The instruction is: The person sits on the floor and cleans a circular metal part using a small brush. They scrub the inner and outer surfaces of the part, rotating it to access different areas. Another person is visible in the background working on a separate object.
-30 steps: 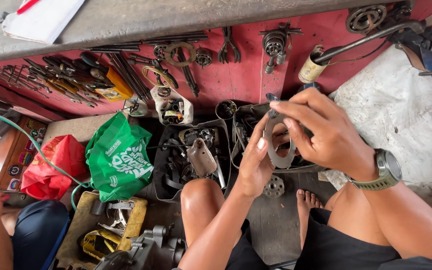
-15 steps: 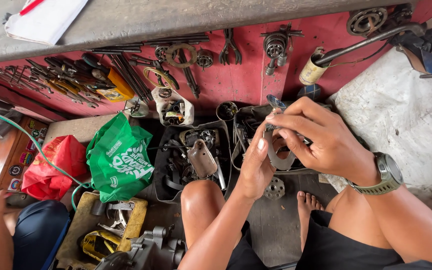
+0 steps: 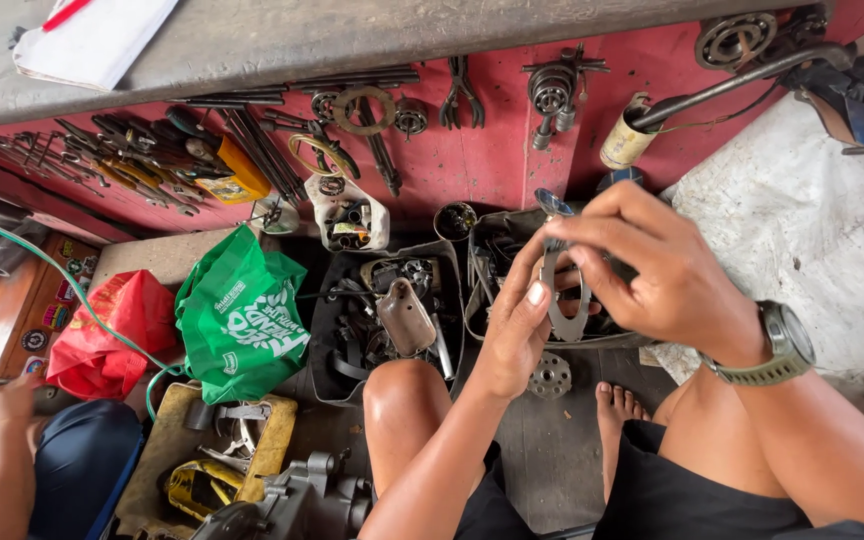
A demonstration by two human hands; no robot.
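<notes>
Hands (image 3: 592,290) gripping flat grey metal plate (image 3: 564,310)

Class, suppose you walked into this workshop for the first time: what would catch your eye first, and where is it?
At centre right, the left hand and right hand together hold up a flat grey metal plate. Left of them, a bright green bag sits beside a red bag on the floor. Above, dark tools lie spread along the red board.
</notes>
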